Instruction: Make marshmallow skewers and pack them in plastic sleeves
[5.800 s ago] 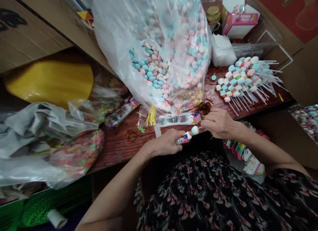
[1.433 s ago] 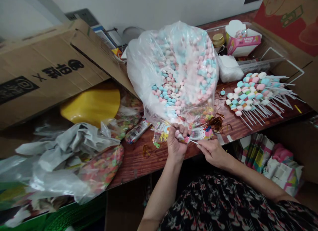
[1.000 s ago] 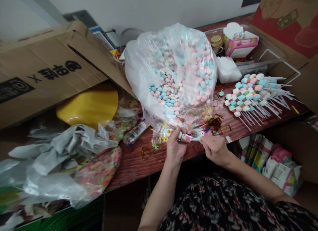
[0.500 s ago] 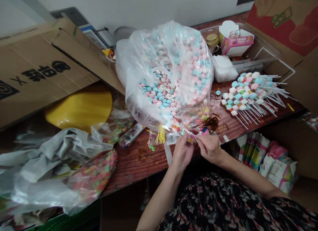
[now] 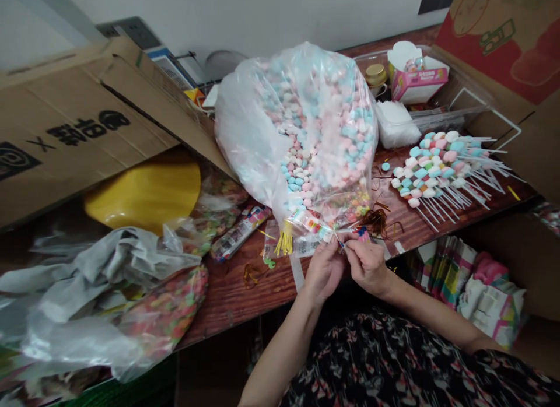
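Black floral top (image 5: 394,360) nearest; left hand (image 5: 326,270) and right hand (image 5: 367,266) meet just past it at the table edge, fingertips almost touching; both pinch the bottom end of a wrapped candy stick (image 5: 314,223), left with thumb and fingers closed round it, right gripping close beside; candy stick tilts up and leftward from the fingers, over the front of the tabletop (image 5: 249,299); yellow twist ties (image 5: 284,242) lie just left of it, brown twist ties (image 5: 376,221) just right; pack of printed sleeves (image 5: 240,232) farther left; gummy candy bag (image 5: 170,311) at left front; big clear bag of marshmallows (image 5: 306,133) right behind the stick; pile of unwrapped candy sticks (image 5: 431,168) to its right; clear tray with pink box (image 5: 422,85) behind those; wall (image 5: 271,16) farthest.
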`<action>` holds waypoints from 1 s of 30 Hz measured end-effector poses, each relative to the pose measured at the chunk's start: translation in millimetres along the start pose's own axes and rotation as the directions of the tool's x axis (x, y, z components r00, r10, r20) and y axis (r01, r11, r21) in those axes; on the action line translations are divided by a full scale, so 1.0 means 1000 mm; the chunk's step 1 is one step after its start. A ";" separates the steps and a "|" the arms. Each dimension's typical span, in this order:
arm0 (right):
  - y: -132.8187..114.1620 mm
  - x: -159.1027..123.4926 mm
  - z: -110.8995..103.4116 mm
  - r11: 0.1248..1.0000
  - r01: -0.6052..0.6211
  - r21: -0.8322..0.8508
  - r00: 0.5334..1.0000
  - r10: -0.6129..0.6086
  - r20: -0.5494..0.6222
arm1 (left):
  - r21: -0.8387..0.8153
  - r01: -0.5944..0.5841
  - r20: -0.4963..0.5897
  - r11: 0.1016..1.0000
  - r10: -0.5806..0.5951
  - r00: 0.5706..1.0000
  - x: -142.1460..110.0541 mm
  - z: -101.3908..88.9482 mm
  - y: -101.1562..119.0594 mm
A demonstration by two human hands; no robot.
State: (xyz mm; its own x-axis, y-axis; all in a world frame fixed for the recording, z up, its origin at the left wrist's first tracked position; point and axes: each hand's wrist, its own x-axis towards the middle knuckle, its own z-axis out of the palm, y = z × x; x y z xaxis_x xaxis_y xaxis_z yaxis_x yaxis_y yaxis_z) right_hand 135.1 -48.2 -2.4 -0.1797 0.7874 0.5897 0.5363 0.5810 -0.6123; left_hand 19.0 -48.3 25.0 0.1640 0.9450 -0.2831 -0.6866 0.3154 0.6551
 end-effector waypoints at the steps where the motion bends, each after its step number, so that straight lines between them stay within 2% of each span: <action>1: -0.002 0.001 0.002 1.000 -0.007 0.009 1.000 0.007 -0.013 | 0.007 -0.004 -0.003 1.000 0.004 1.000 0.000 0.002 -0.001; 4: -0.005 0.002 0.005 0.999 -0.028 0.022 1.000 0.029 -0.004 | 0.043 -0.022 -0.017 0.999 0.023 1.000 0.000 0.006 0.000; 6: -0.005 0.003 0.000 1.000 0.019 0.012 0.997 -0.020 0.070 | 0.081 0.000 -0.019 0.997 0.001 1.000 -0.002 0.005 0.004; 9: 0.000 0.007 -0.024 0.986 0.165 0.037 0.973 -0.168 0.160 | 0.139 0.025 -0.021 0.990 -0.023 1.000 -0.008 -0.001 0.016; 12: 0.011 0.021 -0.058 0.952 0.306 0.027 0.941 -0.307 0.141 | 0.212 0.144 0.082 0.967 -0.165 0.983 -0.016 -0.006 0.026; 14: 0.016 0.035 -0.076 0.884 0.468 -0.017 0.857 -0.449 0.254 | 0.250 0.267 0.166 0.931 -0.312 0.935 -0.021 -0.007 0.028; 17: 0.019 0.054 -0.088 0.731 0.680 0.054 0.613 -0.608 0.504 | 0.323 0.400 0.243 0.857 -0.484 0.841 -0.024 -0.006 0.025; 19: 0.019 0.060 -0.088 0.668 0.736 0.105 0.486 -0.630 0.606 | 0.424 0.461 0.274 0.780 -0.596 0.755 -0.025 -0.006 0.022; 22: 0.021 0.057 -0.083 0.628 0.768 0.122 0.376 -0.598 0.708 | 0.569 0.490 0.272 0.660 -0.713 0.646 -0.027 -0.011 0.022; 23: 0.022 0.053 -0.080 0.623 0.771 0.130 0.351 -0.587 0.729 | 0.627 0.476 0.252 0.617 -0.739 0.625 -0.027 -0.013 0.022; 24: 0.024 0.048 -0.077 0.626 0.768 0.136 0.337 -0.575 0.746 | 0.690 0.441 0.220 0.574 -0.746 0.628 -0.028 -0.015 0.022; 25: 0.026 0.043 -0.075 0.637 0.758 0.137 0.333 -0.560 0.759 | 0.751 0.384 0.186 0.536 -0.731 0.656 -0.029 -0.017 0.022; 26: 0.028 0.038 -0.072 0.656 0.743 0.129 0.340 -0.538 0.771 | 0.804 0.308 0.162 0.509 -0.685 0.710 -0.029 -0.019 0.021; 27: 0.029 0.034 -0.069 0.679 0.725 0.115 0.352 -0.509 0.785 | 0.842 0.214 0.157 0.496 -0.603 0.782 -0.030 -0.020 0.020; 29: 0.031 0.029 -0.066 0.725 0.685 0.075 0.378 -0.441 0.814 | 0.869 0.004 0.195 0.495 -0.350 0.916 -0.031 -0.019 0.015; 30: 0.031 0.029 -0.064 0.745 0.664 0.055 0.389 -0.407 0.827 | 0.876 -0.092 0.217 0.473 -0.216 0.952 -0.031 -0.018 0.012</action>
State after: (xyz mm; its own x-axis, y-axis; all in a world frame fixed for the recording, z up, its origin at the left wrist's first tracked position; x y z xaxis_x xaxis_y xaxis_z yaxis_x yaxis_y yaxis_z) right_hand 199.6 -20.6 29.2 -0.9698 0.2400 0.0430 0.2353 0.9674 -0.0935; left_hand -7.7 -75.6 29.1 0.4581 0.8503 -0.2590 0.2804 0.1382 0.9499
